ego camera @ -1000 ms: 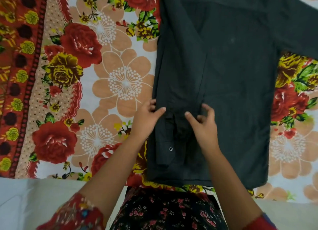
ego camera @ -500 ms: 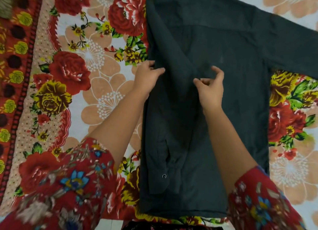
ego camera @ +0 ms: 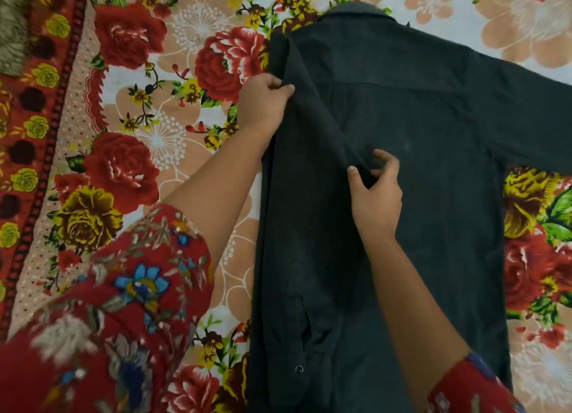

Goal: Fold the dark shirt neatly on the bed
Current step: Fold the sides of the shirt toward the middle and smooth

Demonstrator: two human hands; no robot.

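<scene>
The dark shirt (ego camera: 433,171) lies back-up on the flowered bedsheet (ego camera: 161,128), collar at the far end. Its left side and sleeve are folded inward over the body, the cuff with a button near the hem. The other sleeve stretches out to the right edge of the view. My left hand (ego camera: 263,101) pinches the folded edge near the left shoulder. My right hand (ego camera: 374,193) pinches the folded sleeve's inner edge at mid-back, lifting a small ridge of cloth.
The bedsheet has a red patterned border (ego camera: 28,152) along the left. A greyish fuzzy thing (ego camera: 12,26) shows at the top left corner. My floral red sleeves fill the lower left and lower right.
Both hands slid up the folded sleeve from near the hem toward the shoulder. The view tilted so the collar now shows.
</scene>
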